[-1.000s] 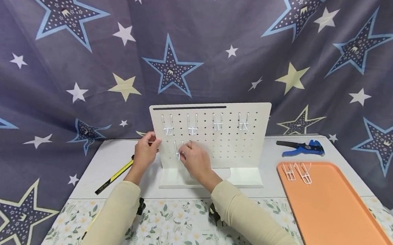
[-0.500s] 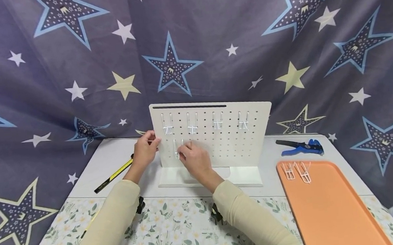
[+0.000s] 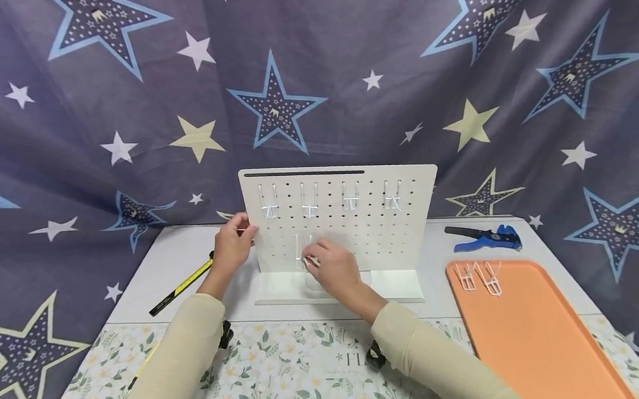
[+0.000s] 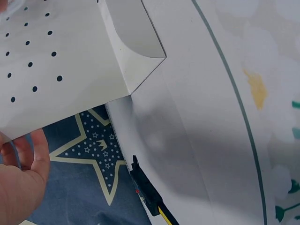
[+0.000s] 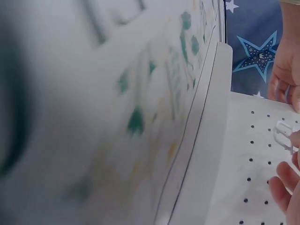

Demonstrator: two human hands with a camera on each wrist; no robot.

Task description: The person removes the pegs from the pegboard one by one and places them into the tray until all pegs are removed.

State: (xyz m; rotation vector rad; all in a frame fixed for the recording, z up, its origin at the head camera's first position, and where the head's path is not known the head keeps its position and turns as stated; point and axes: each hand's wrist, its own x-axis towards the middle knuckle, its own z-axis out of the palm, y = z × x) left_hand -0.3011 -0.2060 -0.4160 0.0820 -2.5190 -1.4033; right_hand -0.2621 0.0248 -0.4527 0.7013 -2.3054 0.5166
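Note:
A white pegboard (image 3: 384, 241) stands upright on its base at the table's far side. My left hand (image 3: 232, 241) grips its left edge; in the left wrist view the fingers (image 4: 40, 154) reach behind the board. My right hand (image 3: 336, 267) pinches a white wire pegboard hook (image 5: 282, 135) in front of the board's lower left part, its two prongs pointing up. Whether the prongs sit in holes cannot be made out. Several similar hooks (image 3: 310, 208) hang along the upper rows of holes.
An orange tray (image 3: 534, 333) on the right bears two white wire hooks (image 3: 490, 279). Behind it lies a blue and black wire stripper (image 3: 487, 238). A black and yellow utility knife (image 3: 183, 284) lies left of the board. A star-patterned curtain (image 3: 306, 66) hangs behind.
My right hand has shifted right and slightly down along the board with the hook, away from the spot near the left column. My left hand keeps its grip on the edge.

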